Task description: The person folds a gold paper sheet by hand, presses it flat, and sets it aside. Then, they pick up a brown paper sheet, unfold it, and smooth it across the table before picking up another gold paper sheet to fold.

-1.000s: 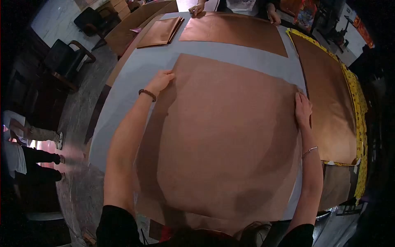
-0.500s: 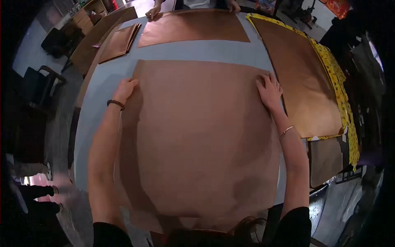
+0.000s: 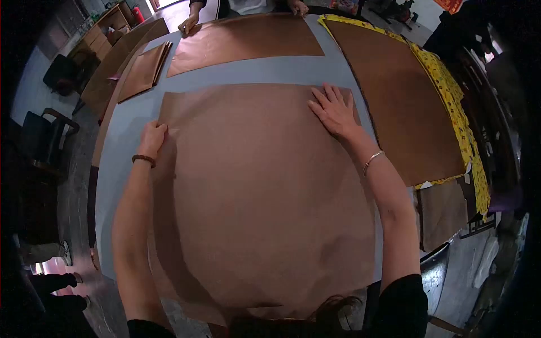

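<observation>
Left hand (image 3: 153, 139), fingers closed on the left edge of a sheet (image 3: 265, 186), right hand (image 3: 336, 114), fingers spread wide upon its far right corner, sheet on the table (image 3: 253, 71) between both hands' fingers, stack (image 3: 143, 72) beyond the left fingers

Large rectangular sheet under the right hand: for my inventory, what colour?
The large sheet is dull brown: head view.
</observation>
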A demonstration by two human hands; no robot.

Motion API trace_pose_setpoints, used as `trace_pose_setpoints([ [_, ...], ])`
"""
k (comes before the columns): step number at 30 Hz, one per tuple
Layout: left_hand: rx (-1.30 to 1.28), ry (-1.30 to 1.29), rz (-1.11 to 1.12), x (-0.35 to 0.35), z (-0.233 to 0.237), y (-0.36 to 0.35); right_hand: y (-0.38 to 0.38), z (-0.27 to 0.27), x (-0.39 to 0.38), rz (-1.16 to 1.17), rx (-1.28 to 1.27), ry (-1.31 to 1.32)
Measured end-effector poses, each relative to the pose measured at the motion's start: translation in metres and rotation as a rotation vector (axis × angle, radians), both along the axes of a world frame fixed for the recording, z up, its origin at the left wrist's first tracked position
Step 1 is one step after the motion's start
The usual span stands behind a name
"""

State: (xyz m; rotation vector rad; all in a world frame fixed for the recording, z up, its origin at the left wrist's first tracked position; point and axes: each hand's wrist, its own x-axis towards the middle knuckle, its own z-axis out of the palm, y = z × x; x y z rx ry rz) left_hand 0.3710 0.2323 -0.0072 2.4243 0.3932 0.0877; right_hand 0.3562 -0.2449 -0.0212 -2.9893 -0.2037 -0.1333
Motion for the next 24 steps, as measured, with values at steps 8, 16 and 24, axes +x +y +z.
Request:
trace_pose_setpoints([
  [8,0.181,-0.002,0.049,0.028,-0.011,0.012,0.053,0.033,-0.081,0.369,-0.030,-0.022],
  [16,0.313,-0.070,-0.025,0.043,-0.003,0.021,0.044,0.032,-0.118,0.349,-0.109,0.102],
  [24,0.151,0.035,0.014,0.054,-0.002,0.028,0.020,0.017,-0.132,0.225,-0.077,0.100],
])
